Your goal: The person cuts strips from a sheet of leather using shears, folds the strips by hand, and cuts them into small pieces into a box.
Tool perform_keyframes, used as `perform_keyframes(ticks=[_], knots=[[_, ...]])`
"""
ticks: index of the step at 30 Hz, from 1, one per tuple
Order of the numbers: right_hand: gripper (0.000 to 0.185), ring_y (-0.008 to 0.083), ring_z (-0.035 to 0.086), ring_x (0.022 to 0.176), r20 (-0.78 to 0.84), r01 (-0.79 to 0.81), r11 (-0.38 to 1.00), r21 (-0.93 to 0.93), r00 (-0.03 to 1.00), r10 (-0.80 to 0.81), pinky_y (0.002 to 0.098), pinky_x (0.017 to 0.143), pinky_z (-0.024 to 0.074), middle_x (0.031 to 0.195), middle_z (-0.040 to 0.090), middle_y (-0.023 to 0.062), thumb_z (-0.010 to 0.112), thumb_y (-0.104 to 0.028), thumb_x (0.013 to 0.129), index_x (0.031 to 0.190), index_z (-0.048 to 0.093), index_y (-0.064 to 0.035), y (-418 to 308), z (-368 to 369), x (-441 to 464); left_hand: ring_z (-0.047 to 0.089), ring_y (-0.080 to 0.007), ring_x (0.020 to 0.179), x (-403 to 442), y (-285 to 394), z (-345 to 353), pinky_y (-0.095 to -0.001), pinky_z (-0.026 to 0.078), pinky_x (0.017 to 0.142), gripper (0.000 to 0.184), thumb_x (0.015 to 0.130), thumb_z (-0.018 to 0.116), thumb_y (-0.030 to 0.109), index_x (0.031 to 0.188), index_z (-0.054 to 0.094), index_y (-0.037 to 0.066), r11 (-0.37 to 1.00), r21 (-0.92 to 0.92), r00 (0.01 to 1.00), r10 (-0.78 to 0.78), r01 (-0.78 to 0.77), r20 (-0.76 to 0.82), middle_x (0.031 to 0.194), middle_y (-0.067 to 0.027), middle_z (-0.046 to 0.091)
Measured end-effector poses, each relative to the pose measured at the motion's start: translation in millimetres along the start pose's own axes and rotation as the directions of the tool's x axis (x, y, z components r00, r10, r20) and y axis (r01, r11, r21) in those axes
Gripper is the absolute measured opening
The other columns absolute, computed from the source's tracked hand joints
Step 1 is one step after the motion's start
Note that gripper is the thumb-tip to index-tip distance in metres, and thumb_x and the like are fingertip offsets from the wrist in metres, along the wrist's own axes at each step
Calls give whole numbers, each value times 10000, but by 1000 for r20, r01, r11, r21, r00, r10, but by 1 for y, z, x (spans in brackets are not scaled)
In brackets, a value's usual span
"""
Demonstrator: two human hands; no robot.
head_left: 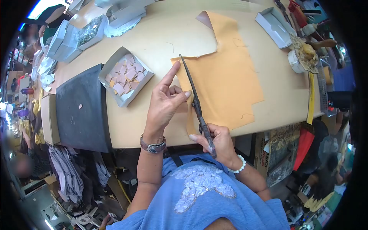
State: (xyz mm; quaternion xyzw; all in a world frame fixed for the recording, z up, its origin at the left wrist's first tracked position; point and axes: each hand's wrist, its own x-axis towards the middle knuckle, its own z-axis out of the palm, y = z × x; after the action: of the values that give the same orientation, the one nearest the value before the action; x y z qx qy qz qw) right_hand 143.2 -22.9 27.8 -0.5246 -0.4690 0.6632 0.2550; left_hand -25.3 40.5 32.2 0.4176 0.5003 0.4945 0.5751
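A large orange-yellow sheet of material point(226, 76) lies on the table, with its top left corner folded over to show a brownish underside. My right hand point(220, 143) is wrapped round the handles of long dark scissors point(194, 96). Their blades point away from me along the sheet's left side and look closed or nearly so. A narrow strip point(184, 82) lies left of the blades. My left hand point(166, 94) rests at this strip, index finger stretched towards the sheet's corner and thumb by the blades.
Left of the sheet, a white box point(126, 76) holds several small pink and orange pieces. A black board point(82, 111) lies further left. At the back right are an open white box point(274, 28) and a stained pot point(303, 57). Other people appear at the left edge.
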Motion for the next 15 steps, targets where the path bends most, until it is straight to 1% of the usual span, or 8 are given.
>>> perform_keyframes(ticks=[3,6,7,9,10,11,13,15], knots=[[346,33,344,492,1,-2,1000,-7,1000,2,229,414,275,514,420,-44,738,-211,740,604,496,-6,-1,0,0,510,-49,674,0,1,0,-192,446,647,677,727,596,-37,1331,292,-64,1000,13,1000,29,-28,-3,1057,-92,583],[347,35,350,481,-7,48,999,5,999,-48,229,408,277,510,417,-46,745,-209,733,596,493,-14,-2,-5,-4,568,-73,732,4,0,1,-181,445,669,635,776,598,8,1334,302,-48,992,-80,991,89,-97,-100,859,-68,605],[345,36,354,476,-9,74,997,10,997,-74,229,406,280,509,417,-46,749,-208,729,595,495,-16,-2,-8,-5,581,-97,780,4,1,-1,-194,456,696,615,787,595,19,1329,311,-47,987,-131,989,79,-95,-123,907,-88,605],[338,36,377,474,-79,93,992,-81,992,-99,222,409,300,505,437,-36,771,-205,698,592,510,-17,-20,-22,-8,609,-145,876,2,2,-9,-221,478,750,575,810,588,40,1318,331,-44,968,-234,984,51,-91,-171,1003,-126,604],[322,45,439,463,-165,81,949,-305,977,-137,234,409,338,491,499,10,790,-202,663,607,542,-5,-25,-31,-5,619,-182,907,1,2,-13,-252,498,767,511,822,582,34,1282,376,-47,958,-274,986,37,-81,-162,1041,-149,600],[302,133,527,443,-244,34,895,-444,957,-158,298,419,385,501,552,97,791,-191,634,628,565,9,-30,-38,-1,622,-182,893,-1,4,-14,-256,501,764,506,820,583,28,1275,375,-48,960,-264,986,53,-94,-157,1027,-148,604],[282,264,569,466,-308,-1,676,-737,890,-335,363,467,423,526,567,150,769,-188,637,658,578,18,-30,-52,12,628,-181,864,-5,8,-10,-262,506,758,497,816,584,15,1261,373,-52,962,-247,987,83,-115,-139,998,-147,611],[277,296,577,518,-336,-55,644,-763,885,-323,373,504,434,547,569,160,755,-191,645,679,583,24,-28,-60,20,630,-173,841,-9,8,-7,-256,508,743,502,812,590,8,1253,359,-48,959,-258,988,84,-115,-129,967,-143,617]])
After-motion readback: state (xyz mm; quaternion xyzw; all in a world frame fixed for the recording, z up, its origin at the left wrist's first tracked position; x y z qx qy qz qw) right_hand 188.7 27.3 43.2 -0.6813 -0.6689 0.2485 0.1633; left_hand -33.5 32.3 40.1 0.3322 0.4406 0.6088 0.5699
